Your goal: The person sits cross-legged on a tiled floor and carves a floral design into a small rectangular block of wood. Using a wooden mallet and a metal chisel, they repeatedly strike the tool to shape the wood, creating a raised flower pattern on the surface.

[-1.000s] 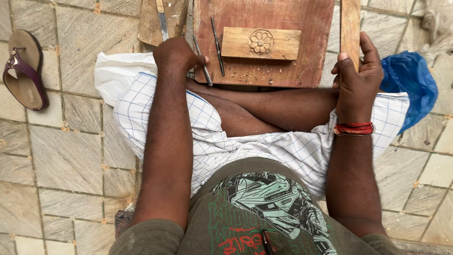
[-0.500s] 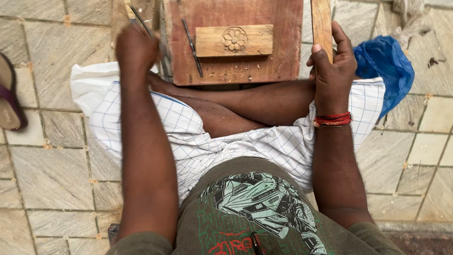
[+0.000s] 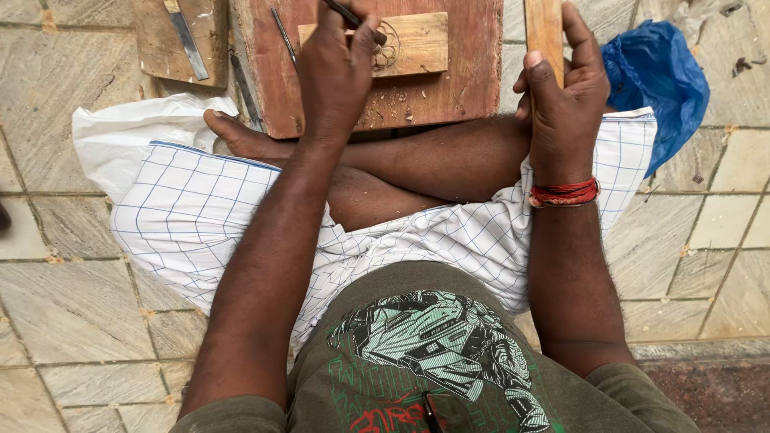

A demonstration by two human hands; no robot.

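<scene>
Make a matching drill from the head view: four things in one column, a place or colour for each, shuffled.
Things:
1. left hand
2. right hand
3. bag
4. chisel

Place or colour:
A. blue, on the floor by the right knee
B. grips a wooden stick
C. lies on a small board, top left
D. holds a thin tool over the carved block

Pairs: 1-D, 2-B, 3-A, 4-C
</scene>
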